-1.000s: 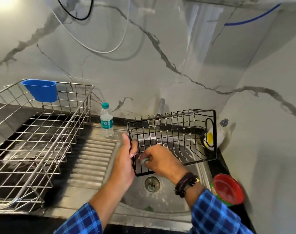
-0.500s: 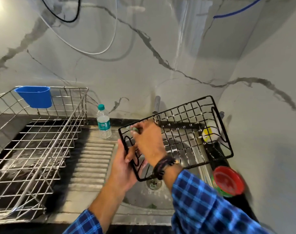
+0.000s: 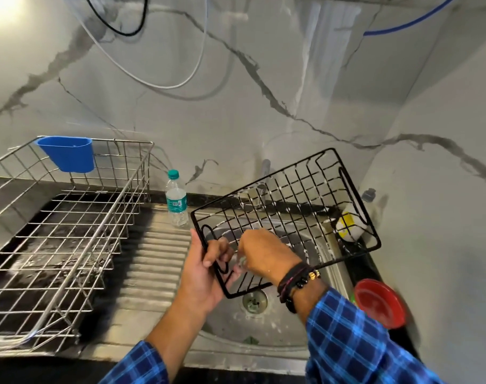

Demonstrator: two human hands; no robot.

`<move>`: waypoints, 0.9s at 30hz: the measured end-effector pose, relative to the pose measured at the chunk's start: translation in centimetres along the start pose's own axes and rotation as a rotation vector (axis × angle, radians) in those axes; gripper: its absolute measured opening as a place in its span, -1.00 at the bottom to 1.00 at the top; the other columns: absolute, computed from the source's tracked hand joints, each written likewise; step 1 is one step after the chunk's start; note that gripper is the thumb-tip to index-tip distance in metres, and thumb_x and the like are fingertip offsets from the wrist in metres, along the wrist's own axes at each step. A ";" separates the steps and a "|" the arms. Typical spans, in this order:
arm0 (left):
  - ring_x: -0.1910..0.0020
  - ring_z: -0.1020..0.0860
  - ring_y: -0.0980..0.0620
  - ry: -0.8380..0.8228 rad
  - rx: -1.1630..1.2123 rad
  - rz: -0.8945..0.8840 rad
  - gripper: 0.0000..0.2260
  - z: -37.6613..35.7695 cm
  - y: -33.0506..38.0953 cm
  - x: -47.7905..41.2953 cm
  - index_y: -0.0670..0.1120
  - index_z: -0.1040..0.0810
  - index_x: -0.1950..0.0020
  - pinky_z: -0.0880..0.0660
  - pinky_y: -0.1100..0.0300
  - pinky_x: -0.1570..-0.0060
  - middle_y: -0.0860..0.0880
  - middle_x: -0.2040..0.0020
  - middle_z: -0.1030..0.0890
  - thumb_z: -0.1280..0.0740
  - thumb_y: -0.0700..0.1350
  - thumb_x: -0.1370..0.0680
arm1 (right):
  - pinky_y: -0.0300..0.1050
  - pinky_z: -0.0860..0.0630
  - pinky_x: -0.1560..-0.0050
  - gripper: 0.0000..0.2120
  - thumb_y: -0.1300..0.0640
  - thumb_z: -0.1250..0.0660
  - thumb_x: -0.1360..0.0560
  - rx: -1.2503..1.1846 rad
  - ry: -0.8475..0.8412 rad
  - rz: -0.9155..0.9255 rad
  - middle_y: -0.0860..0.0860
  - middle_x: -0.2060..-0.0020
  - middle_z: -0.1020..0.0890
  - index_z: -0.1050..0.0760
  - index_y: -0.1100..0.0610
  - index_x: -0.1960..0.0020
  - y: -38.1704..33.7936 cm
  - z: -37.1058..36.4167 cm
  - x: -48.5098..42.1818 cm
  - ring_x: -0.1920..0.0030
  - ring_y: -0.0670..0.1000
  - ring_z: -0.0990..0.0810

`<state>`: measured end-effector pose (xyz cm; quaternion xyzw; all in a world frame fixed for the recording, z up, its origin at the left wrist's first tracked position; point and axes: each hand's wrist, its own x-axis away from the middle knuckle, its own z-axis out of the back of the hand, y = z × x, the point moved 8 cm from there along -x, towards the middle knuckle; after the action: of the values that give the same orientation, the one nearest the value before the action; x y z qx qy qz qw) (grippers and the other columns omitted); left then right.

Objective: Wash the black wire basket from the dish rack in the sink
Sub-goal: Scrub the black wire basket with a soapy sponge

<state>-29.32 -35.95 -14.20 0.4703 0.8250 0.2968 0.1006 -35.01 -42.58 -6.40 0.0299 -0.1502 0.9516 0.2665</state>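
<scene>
Scrubbing looks midway — left hand [image 3: 205, 273] grip curled round one end of the sudsy black wire basket [image 3: 289, 209] above the steel sink [image 3: 264, 328], right hand [image 3: 264, 253] pinching a small blurred scrubber [image 3: 241, 260] — rinsing remains.

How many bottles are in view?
2: a water bottle standing on the drainboard; a yellow-labelled bottle in the right corner, partly behind the black wire basket.

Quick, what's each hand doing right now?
Left hand: grips the black wire basket at its near corner.
Right hand: curled round a small scrub pad, pressed on the basket.
</scene>
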 end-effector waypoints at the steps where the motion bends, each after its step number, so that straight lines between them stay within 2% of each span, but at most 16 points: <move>1: 0.31 -0.48 0.00 0.010 0.014 0.000 -0.32 0.2 0.0 0.0 -0.05 -0.30 0.57 -0.40 0.08 0.20 0.00 0.29 -0.47 -0.09 0.40 -0.57 | -0.04 -0.56 -0.13 -0.82 0.15 -0.47 -0.48 -0.017 0.041 0.001 0.07 0.02 -0.66 -0.64 0.13 -0.07 -0.1 0.7 -0.1 -0.06 0.07 -0.62; 4: 0.20 -0.46 -0.06 -0.021 0.037 0.011 -0.32 0.1 0.1 -0.4 -0.06 -0.32 0.55 -0.43 0.07 0.20 -0.07 0.18 -0.48 -0.10 0.40 -0.58 | -0.08 -0.58 -0.11 -0.84 0.21 -0.41 -0.52 -0.049 0.255 0.019 0.05 0.00 -0.66 -0.62 0.09 -0.09 -1.5 3.8 -0.5 -0.06 0.05 -0.62; 6: 0.19 -0.53 -0.03 -0.047 0.016 0.004 -0.32 -0.5 0.4 -0.3 -0.05 -0.33 0.57 -0.47 0.08 0.23 -0.05 0.19 -0.54 -0.07 0.38 -0.60 | -0.08 -0.58 -0.15 -0.76 0.25 -0.41 -0.50 0.007 0.280 0.058 0.05 -0.05 -0.64 -0.58 0.09 -0.15 -2.6 4.0 -0.5 -0.10 0.05 -0.61; 8: 0.31 -0.57 0.04 -0.045 0.015 -0.020 -0.32 -0.9 1.2 -0.2 -0.04 -0.33 0.59 -0.51 0.13 0.32 0.01 0.30 -0.55 -0.04 0.36 -0.59 | -0.06 -0.56 -0.16 -0.76 0.23 -0.41 -0.51 0.045 0.194 0.037 0.08 -0.07 -0.61 -0.55 0.13 -0.17 -2.7 2.8 0.0 -0.12 0.08 -0.59; 11: 0.35 -0.44 0.09 -0.038 0.022 -0.033 -0.34 -0.7 1.7 -0.2 -0.03 -0.33 0.59 -0.48 0.15 0.35 0.04 0.30 -0.41 -0.06 0.37 -0.57 | -0.01 -0.54 -0.10 -0.79 0.17 -0.40 -0.54 0.103 0.057 0.007 0.14 -0.05 -0.63 -0.56 0.20 -0.15 -2.3 1.2 1.0 -0.11 0.14 -0.61; 15: 0.24 -0.40 0.05 -0.007 0.057 0.013 -0.35 0.1 -0.1 -0.1 -0.04 -0.33 0.56 -0.42 0.01 0.09 0.01 0.23 -0.43 -0.13 0.38 -0.57 | -0.04 -0.51 -0.04 -0.79 0.19 -0.37 -0.54 0.198 -0.071 0.022 0.15 -0.06 -0.65 -0.57 0.21 -0.16 -2.0 1.5 1.2 -0.12 0.17 -0.62; 17: 0.23 -0.45 0.03 0.003 0.094 0.035 -0.36 0.1 -0.9 -0.1 -0.05 -0.31 0.56 -0.49 0.02 0.09 -0.01 0.21 -0.47 -0.13 0.35 -0.58 | -0.07 -0.47 0.04 -0.79 0.21 -0.41 -0.50 0.203 -0.178 0.064 0.08 0.07 -0.64 -0.61 0.17 -0.13 -1.9 1.3 1.3 -0.02 0.11 -0.61; 18: 0.24 -0.48 0.03 0.006 0.100 0.040 -0.36 0.2 -1.0 -0.1 -0.05 -0.31 0.55 -0.52 0.04 0.14 -0.02 0.21 -0.48 -0.12 0.33 -0.59 | -0.11 -0.44 0.09 -0.82 0.21 -0.42 -0.49 0.195 -0.193 0.070 0.03 0.17 -0.60 -0.63 0.15 -0.09 -1.7 1.5 1.2 0.05 0.08 -0.59; 19: 0.24 -0.49 0.04 0.007 0.088 0.038 -0.36 0.3 -1.1 -0.2 -0.06 -0.32 0.55 -0.53 0.07 0.17 -0.03 0.20 -0.48 -0.13 0.33 -0.59 | -0.13 -0.45 0.11 -0.86 0.20 -0.40 -0.50 0.156 -0.133 0.058 -0.01 0.22 -0.57 -0.63 0.15 -0.05 -1.6 2.1 0.8 0.08 0.06 -0.59; 21: 0.18 -0.45 0.03 -0.004 0.008 0.045 -0.38 0.2 -1.4 -0.5 -0.05 -0.34 0.53 -0.47 0.10 0.19 -0.05 0.17 -0.42 -0.23 0.36 -0.55 | -0.11 -0.57 0.03 -0.90 0.19 -0.35 -0.53 -0.071 0.161 -0.058 -0.01 0.19 -0.63 -0.63 0.16 0.00 -0.6 3.9 -0.2 0.05 0.05 -0.65; 23: 0.17 -0.38 0.01 0.018 -0.056 0.065 -0.41 -0.1 -2.1 -0.5 -0.05 -0.37 0.50 -0.41 0.12 0.19 -0.08 0.19 -0.32 -0.38 0.39 -0.44 | -0.11 -0.63 0.07 -0.92 0.19 -0.34 -0.52 -0.529 0.380 -0.210 -0.02 0.22 -0.66 -0.60 0.12 0.12 0.7 4.1 -0.4 0.13 -0.01 -0.67; 25: 0.13 -0.41 -0.01 0.039 -0.058 0.066 -0.44 -0.5 -2.8 -0.4 -0.04 -0.42 0.47 -0.42 0.08 0.11 -0.11 0.21 -0.30 -0.37 0.37 -0.47 | -0.13 -0.61 0.25 -0.88 0.26 -0.34 -0.51 -1.095 0.393 -0.349 0.01 0.30 -0.65 -0.56 0.10 0.18 1.0 2.2 -0.5 0.26 -0.02 -0.66; 27: 0.06 -0.55 -0.07 0.022 0.019 0.080 -0.41 -1.3 -3.2 0.0 -0.05 -0.45 0.48 -0.51 0.04 0.01 -0.16 0.23 -0.51 -0.23 0.35 -0.57 | -0.15 -0.57 0.37 -0.86 0.34 -0.30 -0.54 -1.680 0.314 -0.469 0.05 0.28 -0.63 -0.50 0.15 0.14 0.2 -0.3 -0.8 0.29 -0.03 -0.66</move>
<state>-32.22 -37.66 -15.08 0.5005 0.8095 0.2977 0.0753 -34.37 -43.04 -6.83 -0.2764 -0.7511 0.4409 0.4062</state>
